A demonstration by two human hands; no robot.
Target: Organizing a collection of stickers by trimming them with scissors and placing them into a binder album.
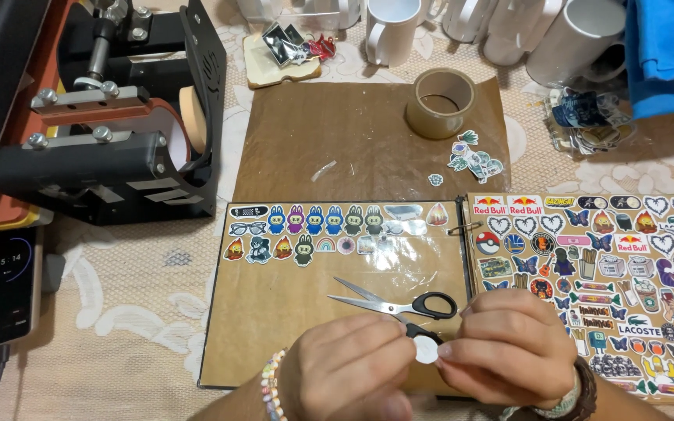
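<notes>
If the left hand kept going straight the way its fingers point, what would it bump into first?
Probably the small white round piece pinched at its fingertips, then the right hand. The left hand points rightward; depth is unclear.

Scissors on sticker album, tape roll behind, press machine left, mugs beyond.

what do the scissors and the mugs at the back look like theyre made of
Scissors: bright metal blades that catch the light, with matt black handle loops, probably plastic. Mugs: glossy plain white, thick-walled, likely glazed ceramic, though coated metal can't be ruled out.
</notes>
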